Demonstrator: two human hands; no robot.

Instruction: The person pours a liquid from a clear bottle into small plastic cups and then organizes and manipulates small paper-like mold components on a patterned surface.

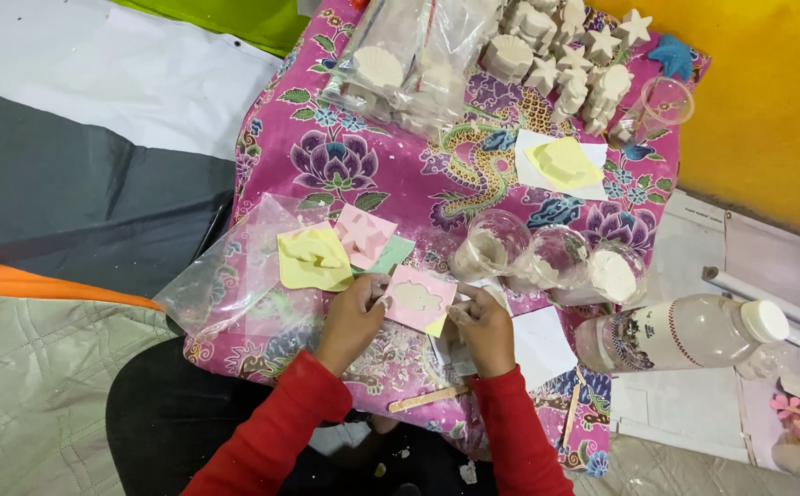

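Observation:
My left hand (352,317) and my right hand (484,323) hold a pink square mould (418,299) between them, each gripping one side. The mould's hollow is filled with pale grey plaster in a rounded shape. A yellow mould (313,258) and another pink mould (364,233) lie just beyond my left hand on a clear plastic bag (234,276). Both my sleeves are red. Below my hands a flat wooden stick (427,398) lies on the cloth.
A pink flowered cloth (372,165) covers the low table. Three clear cups (551,259) with plaster stand right of the mould. A plastic bottle (684,332) lies on its side. White plaster shapes (565,55), a bagged batch (409,55) and a yellow mould on paper (562,163) sit farther off.

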